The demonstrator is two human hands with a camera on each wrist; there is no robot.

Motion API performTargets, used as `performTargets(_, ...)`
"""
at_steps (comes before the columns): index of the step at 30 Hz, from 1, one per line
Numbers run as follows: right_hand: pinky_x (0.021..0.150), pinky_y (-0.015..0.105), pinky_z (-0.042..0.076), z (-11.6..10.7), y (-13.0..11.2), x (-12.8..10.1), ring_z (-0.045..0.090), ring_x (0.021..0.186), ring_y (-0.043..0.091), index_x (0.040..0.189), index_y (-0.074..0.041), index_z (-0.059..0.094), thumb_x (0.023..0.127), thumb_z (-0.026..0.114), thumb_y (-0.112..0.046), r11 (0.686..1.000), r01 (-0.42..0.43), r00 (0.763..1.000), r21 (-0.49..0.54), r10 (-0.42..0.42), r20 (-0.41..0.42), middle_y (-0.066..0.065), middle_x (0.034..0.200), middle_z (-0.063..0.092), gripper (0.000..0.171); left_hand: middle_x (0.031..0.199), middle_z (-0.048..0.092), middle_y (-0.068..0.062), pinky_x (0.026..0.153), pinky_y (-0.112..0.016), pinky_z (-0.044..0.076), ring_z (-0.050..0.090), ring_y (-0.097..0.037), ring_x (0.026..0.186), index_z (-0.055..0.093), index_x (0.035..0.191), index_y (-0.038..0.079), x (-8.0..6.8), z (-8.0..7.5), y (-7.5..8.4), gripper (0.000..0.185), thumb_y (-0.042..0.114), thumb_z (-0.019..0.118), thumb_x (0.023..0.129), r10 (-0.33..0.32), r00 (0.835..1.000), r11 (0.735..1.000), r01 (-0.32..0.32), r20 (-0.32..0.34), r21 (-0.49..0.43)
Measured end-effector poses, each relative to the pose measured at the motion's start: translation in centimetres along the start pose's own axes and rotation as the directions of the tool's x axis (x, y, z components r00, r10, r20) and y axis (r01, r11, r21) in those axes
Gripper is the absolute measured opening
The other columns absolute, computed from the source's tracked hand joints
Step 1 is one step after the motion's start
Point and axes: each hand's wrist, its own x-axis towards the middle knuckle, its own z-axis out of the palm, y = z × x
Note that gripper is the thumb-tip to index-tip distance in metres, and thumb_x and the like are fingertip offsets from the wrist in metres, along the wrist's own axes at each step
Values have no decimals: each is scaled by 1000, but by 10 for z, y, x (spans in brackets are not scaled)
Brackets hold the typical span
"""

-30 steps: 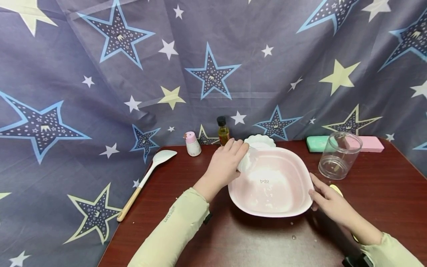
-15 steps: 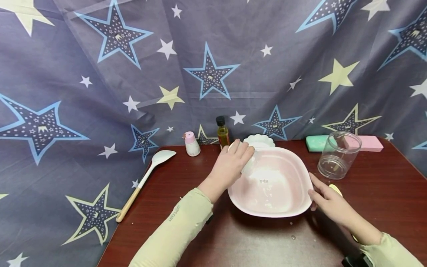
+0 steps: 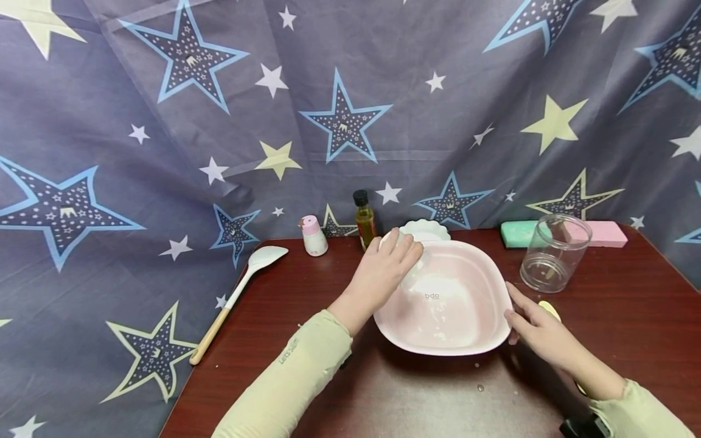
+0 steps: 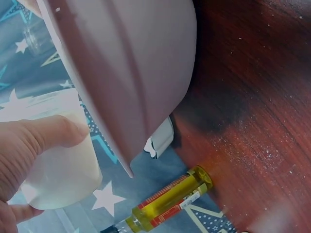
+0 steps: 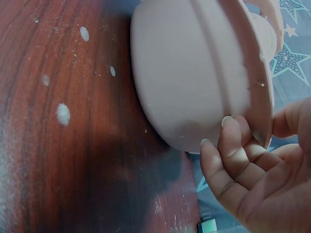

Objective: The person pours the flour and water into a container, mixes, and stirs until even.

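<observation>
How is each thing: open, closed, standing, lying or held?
Pink rounded-square basin: open side up, edge held by right hand.
Translucent white cylindrical cup: tipped, held by left hand.
Small yellow-green bottle: upright, capped.
Pink-topped white shaker: upright.
Clear cylindrical jar: upright, lidless.
White wooden-handled utensil: lying down.
Green rectangular block: lying flat.
Pink rectangular block: lying flat.
White scalloped dish: partly hidden, pose unclear.
Yellow object: mostly hidden.
</observation>
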Motion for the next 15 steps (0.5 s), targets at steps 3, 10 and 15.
performTargets(3, 57, 29, 49, 0, -1, 1, 56, 59, 13, 145, 18, 20, 101, 48, -2, 1000, -3, 1000, -1, 3, 2, 4, 75, 58, 56, 128, 48, -6, 91, -43, 43, 43, -30, 126, 46, 128, 16, 0, -1, 1, 31, 9, 47, 98, 3, 1000, 1000, -3, 2, 29)
performTargets(10, 58, 29, 49, 0, -3, 0, 57, 59, 13, 145, 18, 20, 101, 48, -3, 1000, -20, 1000, 1, 20, 1, 5, 74, 57, 56, 129, 48, -6, 95, -45, 42, 44, -30, 127, 46, 128, 16, 0, 0, 5, 32, 8, 46, 98, 3, 1000, 999, -3, -3, 54)
performTargets(15, 59, 29, 49, -1, -3, 0, 56, 60, 13, 146, 17, 20, 102, 47, -5, 999, -40, 999, -10, 40, 5, 6, 74, 56, 57, 132, 47, -6, 98, -47, 41, 43, -31, 129, 45, 130, 17, 0, 1, 7, 33, 8, 45, 98, 5, 1000, 997, -6, 13, 76)
